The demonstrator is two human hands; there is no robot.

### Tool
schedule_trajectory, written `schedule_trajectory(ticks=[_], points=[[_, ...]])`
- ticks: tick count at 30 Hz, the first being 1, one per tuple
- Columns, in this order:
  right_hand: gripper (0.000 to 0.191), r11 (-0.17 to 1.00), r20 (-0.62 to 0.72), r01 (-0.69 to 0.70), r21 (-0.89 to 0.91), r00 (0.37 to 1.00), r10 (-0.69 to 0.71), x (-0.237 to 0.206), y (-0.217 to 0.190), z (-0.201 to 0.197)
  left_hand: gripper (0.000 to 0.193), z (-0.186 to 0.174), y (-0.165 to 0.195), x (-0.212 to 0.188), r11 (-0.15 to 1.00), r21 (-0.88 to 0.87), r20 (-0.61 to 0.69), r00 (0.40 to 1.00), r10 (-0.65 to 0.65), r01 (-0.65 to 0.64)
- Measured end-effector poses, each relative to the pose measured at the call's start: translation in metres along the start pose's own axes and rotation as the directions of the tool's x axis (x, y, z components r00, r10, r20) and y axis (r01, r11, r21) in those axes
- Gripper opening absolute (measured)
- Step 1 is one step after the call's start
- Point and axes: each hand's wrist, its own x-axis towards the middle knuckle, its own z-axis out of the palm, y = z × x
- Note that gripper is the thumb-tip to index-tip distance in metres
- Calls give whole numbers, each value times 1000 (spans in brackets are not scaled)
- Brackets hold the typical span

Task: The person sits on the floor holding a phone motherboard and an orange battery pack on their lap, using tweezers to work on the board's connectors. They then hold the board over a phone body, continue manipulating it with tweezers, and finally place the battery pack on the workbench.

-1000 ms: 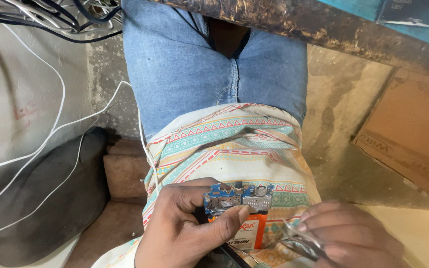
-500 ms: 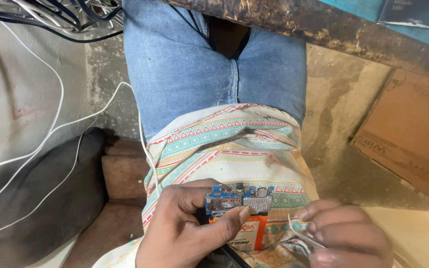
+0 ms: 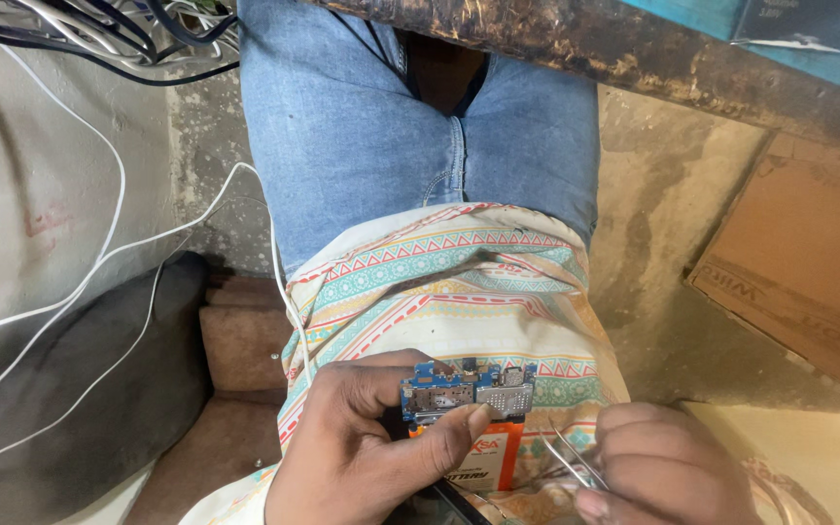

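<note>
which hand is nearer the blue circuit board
Left. The left hand holds the circuit board between thumb and fingers, touching it. The right hand sits lower right of it, apart, holding tweezers.

Light blue jeans, cream shirt with teal, red, yellow patterned bands

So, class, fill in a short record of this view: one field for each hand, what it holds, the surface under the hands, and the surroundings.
left hand: grips a blue circuit board between thumb and fingers
right hand: holds metal tweezers, tips pointing toward the board
under board: orange and white battery
lap: patterned cloth over blue jeans
surroundings: white cables at left, cardboard box at right
</note>
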Motion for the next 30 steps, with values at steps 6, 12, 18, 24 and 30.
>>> schedule_trajectory(ticks=[6, 12, 18, 24, 30], points=[[37, 993, -76, 60, -99, 995, -68, 3, 2, -2, 14, 1, 2, 1, 999, 34, -4, 1000, -27, 27], [37, 968, -23, 114, -224, 992, -122, 9, -1, -2, 13, 0, 4, 1, 999, 36, 0, 1000, 5, -5], [36, 970, 117, 2, -243, 993, 28, 7, -1, -11, 13, 1, 6, 1, 998, 55, -14, 1000, 11, -10], [38, 1000, 234, -12, -24, 972, 18, 13, 1, -29, 12, -1, 7, 1, 996, 74, 4, 999, 39, -40], [31, 964, 118, 208, 163, 966, -228, 34, 1, -24, 14, -1, 10, -1, 1000, -9, 5, 1000, 11, -11]])
